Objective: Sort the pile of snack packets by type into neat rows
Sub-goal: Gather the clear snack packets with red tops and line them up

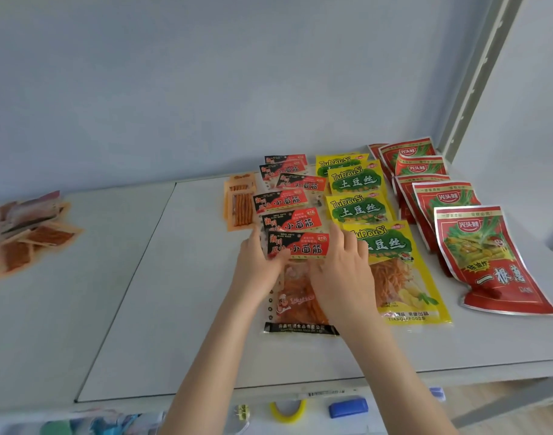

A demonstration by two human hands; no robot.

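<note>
A row of black-and-red packets runs away from me on the white table. My left hand and my right hand both grip the nearest black-and-red packet by its sides, at the front of that row. A row of yellow packets lies just right of it, and a row of red packets lies further right. A few orange stick packets sit left of the black-and-red row. The unsorted pile lies at the far left.
A wall stands close behind the rows. A grey metal post rises at the back right. Below the table's front edge lie a blue block, a yellow ring and some coloured wrappers.
</note>
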